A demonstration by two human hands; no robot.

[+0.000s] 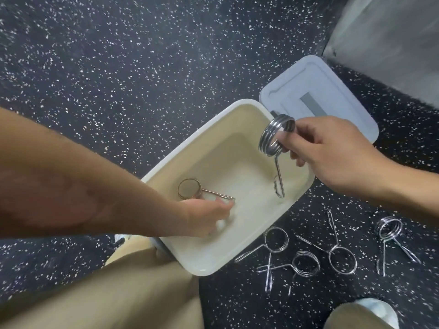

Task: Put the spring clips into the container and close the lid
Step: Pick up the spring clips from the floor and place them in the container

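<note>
A cream rectangular container [240, 108] stands open on the speckled floor. My right hand [332, 153] is shut on the coil of a metal spring clip [275, 136], whose handles hang down over the container's right side. My left hand [206, 217] reaches into the container, fingers on the handle end of another spring clip [190, 192] lying on its bottom. Whether the fingers still grip it I cannot tell. The white lid [332, 91] lies flat behind the container at the right. Several more spring clips [306, 262] lie on the floor right of the container.
The floor [118, 67] is dark rubber with white specks. My beige trouser legs [133, 288] are at the bottom, touching the container's near corner. A shoe tip [377, 307] shows at the lower right. A grey panel [392, 39] fills the top right corner.
</note>
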